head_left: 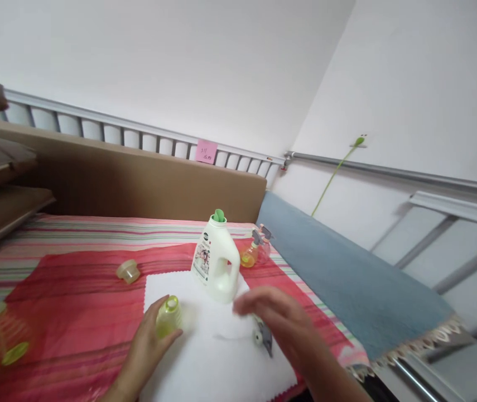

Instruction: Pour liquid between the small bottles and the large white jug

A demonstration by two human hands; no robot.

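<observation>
Head view: the left hand is closing its fingers around a small bottle of translucent yellow-green plastic, which is standing upright with an open neck on a white cloth with pinked edges. The right hand, blurred, is hovering with fingers loosely apart and gripping nothing, just above a grey and white spray head that is lying on the same cloth. A white, handled jug with a green cap is standing at the far edge of the cloth. A pale round lid is lying to the left on a sheer red fabric. An orange spray bottle is sitting just behind the jug. A blue towel is draping the rail on the right.
</observation>
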